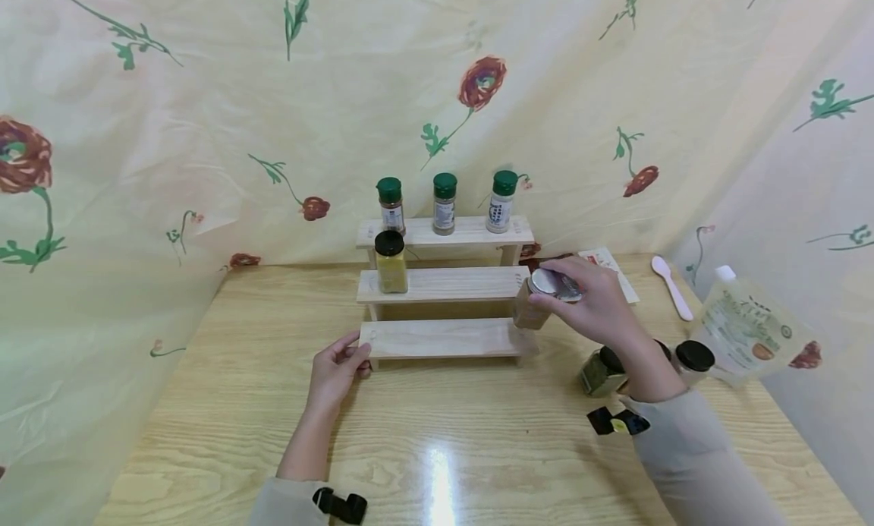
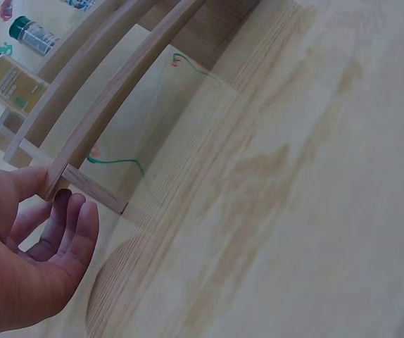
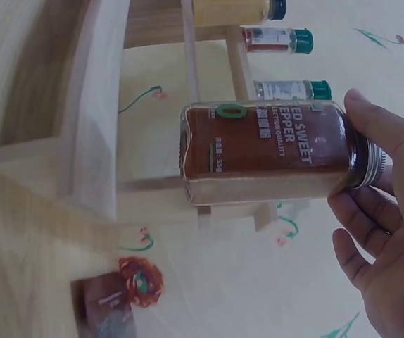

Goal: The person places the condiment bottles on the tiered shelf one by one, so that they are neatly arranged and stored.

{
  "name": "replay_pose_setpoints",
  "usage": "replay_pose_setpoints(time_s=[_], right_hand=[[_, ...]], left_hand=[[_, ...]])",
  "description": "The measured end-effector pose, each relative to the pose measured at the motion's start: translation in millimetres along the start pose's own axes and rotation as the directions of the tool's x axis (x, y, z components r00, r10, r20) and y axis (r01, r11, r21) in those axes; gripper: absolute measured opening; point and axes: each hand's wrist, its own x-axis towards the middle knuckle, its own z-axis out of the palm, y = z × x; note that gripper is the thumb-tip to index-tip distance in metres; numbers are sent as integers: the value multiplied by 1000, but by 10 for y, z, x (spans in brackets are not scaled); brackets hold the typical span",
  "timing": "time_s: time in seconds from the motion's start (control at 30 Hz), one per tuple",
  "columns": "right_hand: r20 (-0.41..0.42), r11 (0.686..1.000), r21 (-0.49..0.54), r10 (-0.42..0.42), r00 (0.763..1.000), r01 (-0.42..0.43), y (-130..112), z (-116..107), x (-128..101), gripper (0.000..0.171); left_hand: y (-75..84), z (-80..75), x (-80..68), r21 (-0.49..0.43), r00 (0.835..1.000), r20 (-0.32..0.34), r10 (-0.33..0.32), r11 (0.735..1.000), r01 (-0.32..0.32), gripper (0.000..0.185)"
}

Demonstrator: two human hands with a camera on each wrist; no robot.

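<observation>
My right hand point(image 1: 595, 302) holds a square glass spice jar of red-brown powder point(image 3: 279, 151) by its silver lid point(image 1: 545, 281). The jar's label reads "sweet pepper". It hangs by the right end of a three-step wooden rack point(image 1: 444, 340), overlapping the lower steps in the head view. My left hand point(image 1: 334, 376) grips the left end of the lowest step, thumb on the board and fingers curled beneath. On the middle step's left end stands a black-lidded jar of yellow powder point(image 1: 391, 272). The top step carries three green-capped shakers point(image 1: 444, 207), spaced apart.
Right of the rack, a dark green jar point(image 1: 601, 374) and another black-lidded jar point(image 1: 693, 359) stand partly behind my right forearm. A spouted pouch point(image 1: 747, 329) leans near the right wall. A pink spoon point(image 1: 672, 287) and a white packet point(image 1: 614, 272) lie farther back.
</observation>
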Motion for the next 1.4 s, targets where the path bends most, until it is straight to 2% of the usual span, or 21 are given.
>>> replay_pose_setpoints(time_s=[0.3,0.6,0.73,1.0,1.17,1.4], right_hand=[[-14,999,43,15,1000,-14,-94,140,281,49],[61,987,111,107,992,-113,-218,347,562,49],[74,989,103,101,992,-108,-253,444,677,53],[125,992,83,88,988,-99,-300,647,896,49],[153,990,107,76,985,-93,-333,746,1044,47],[202,983,118,114,973,-140,-359,853,1152,47]], left_hand=[[19,-3,-2,13,1000,9,-6,1000,6,42],[22,-10,-12,8,1000,10,0,1000,0,43],[33,-7,-12,11,1000,12,-10,1000,10,42],[42,-6,-23,10,1000,14,-2,1000,2,42],[39,-3,-30,5,1000,13,-7,1000,7,42],[55,-4,-44,1,1000,14,-5,1000,5,44]])
